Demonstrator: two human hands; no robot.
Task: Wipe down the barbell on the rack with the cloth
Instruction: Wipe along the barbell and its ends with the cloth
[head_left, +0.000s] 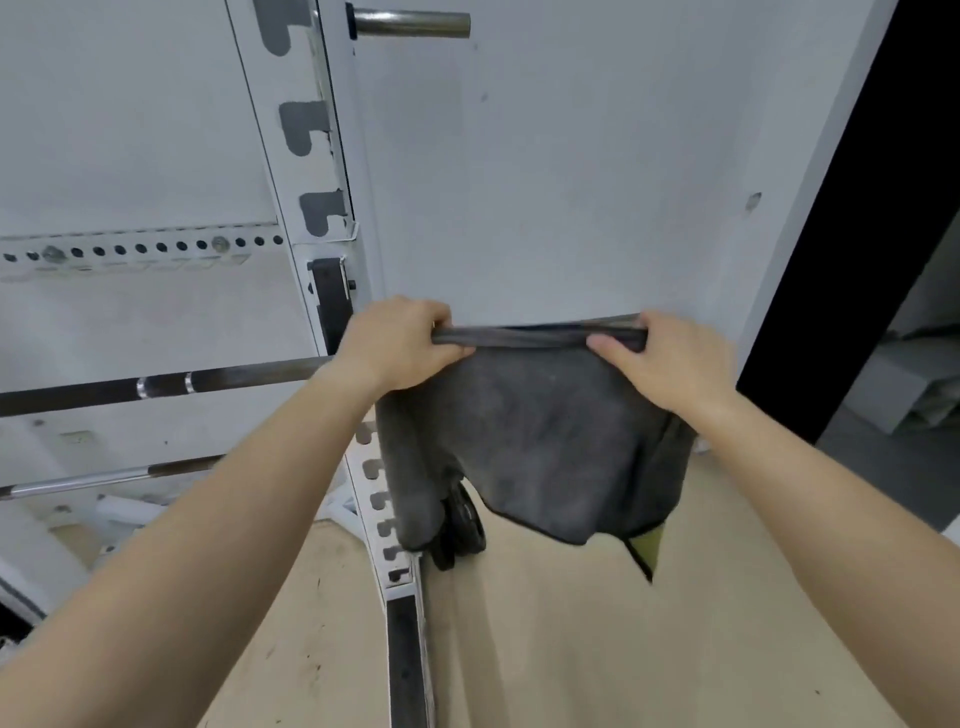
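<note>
A: Both forearms reached in from 6 o'clock. Left hand (400, 340) and right hand (670, 358) each had fingers closed on the grey cloth (535, 431), which was draped over the barbell (208, 382).

B: Bar axis?

A: Ran 9 to 3 o'clock, in the rack (332, 291). Bare shaft lay toward 9, left hand nearer. Judged wiping should travel that way.

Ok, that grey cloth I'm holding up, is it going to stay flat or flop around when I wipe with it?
Probably floppy: the cloth sags between the left hand and right hand. Its lower edge hangs unevenly, so it likely bunches. It looks thick, perhaps grippy on the barbell.
</note>
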